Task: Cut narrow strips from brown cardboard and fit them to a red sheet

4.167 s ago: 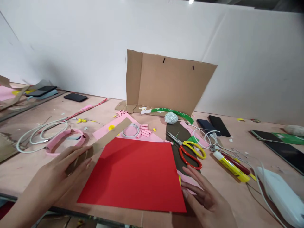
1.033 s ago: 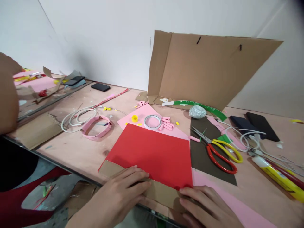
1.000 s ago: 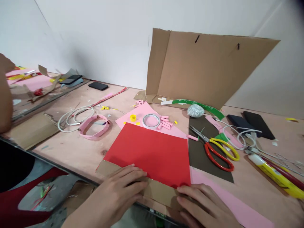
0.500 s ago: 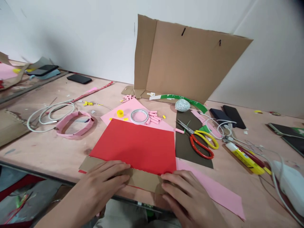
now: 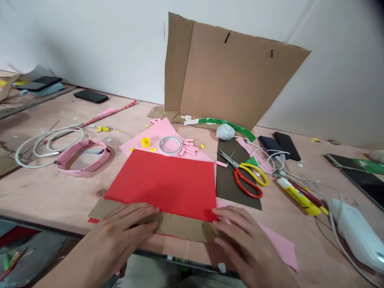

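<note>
A red paper sheet (image 5: 168,184) lies flat on the wooden table (image 5: 39,192). A brown cardboard strip (image 5: 177,226) lies across its near edge. My left hand (image 5: 120,236) rests flat on the strip's left half, fingers stretched out. My right hand (image 5: 243,244) presses flat on the strip's right end, at the red sheet's near right corner, fingers spread. Neither hand grips anything. A pink sheet (image 5: 276,244) shows from under the right hand.
Red and yellow scissors (image 5: 246,176) lie on a dark sheet (image 5: 234,188) to the right. A tape roll (image 5: 170,145), pink ring (image 5: 82,158), white cable (image 5: 45,144), glue tube (image 5: 298,196), glue gun (image 5: 357,236) and phones (image 5: 282,144) lie around. A folded cardboard panel (image 5: 231,76) stands behind.
The cardboard strip went from the red sheet's far left to across its near edge, with both hands flat on it. In the last second the camera swung right; the hands stayed put.
</note>
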Demonstrator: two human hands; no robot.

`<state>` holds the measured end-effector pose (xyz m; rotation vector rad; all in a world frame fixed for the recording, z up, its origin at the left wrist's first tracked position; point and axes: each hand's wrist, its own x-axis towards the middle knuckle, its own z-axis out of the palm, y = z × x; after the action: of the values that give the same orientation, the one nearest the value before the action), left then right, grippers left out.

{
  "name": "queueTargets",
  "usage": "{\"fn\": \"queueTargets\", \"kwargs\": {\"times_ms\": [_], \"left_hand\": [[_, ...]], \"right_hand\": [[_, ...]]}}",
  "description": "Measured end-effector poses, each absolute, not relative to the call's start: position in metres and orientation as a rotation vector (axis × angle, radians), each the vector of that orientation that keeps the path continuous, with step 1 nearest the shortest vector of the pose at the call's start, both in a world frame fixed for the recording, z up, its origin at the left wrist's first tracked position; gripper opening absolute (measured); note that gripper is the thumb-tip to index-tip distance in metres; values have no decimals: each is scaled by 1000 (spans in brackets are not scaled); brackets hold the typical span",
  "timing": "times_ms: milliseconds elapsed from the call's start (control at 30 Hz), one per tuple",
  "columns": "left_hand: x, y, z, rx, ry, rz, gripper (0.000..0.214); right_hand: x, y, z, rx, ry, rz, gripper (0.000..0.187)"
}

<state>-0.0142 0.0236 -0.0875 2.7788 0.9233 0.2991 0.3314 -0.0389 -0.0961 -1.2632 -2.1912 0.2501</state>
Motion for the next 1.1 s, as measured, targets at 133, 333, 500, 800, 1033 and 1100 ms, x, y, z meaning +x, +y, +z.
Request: {"fn": "queueTargets", "kwargs": {"times_ms": [133, 333, 500, 800, 1033, 1100], "left_hand": [[-18, 26, -95, 2808, 922, 365, 54], [-13, 31, -94, 2791, 859, 459, 51], [-11, 32, -91, 2831, 853, 487, 44], [-20, 28, -101, 2973, 874, 419, 42], [-22, 25, -94, 2906, 1077, 536, 46], [-33, 29, -89, 2810, 1281, 670, 46]], "right_hand": [[364, -46, -101, -1511, -2143, 190, 21], [404, -56, -115, -1516, -2223, -3, 24], [402, -63, -105, -1568, -2048, -26, 21], [328, -34, -86, -1767, -1611, 980, 20], [338, -36, -80, -1737, -1376, 1159, 17], [349, -42, -76, -1657, -1410, 1045, 11]]}}
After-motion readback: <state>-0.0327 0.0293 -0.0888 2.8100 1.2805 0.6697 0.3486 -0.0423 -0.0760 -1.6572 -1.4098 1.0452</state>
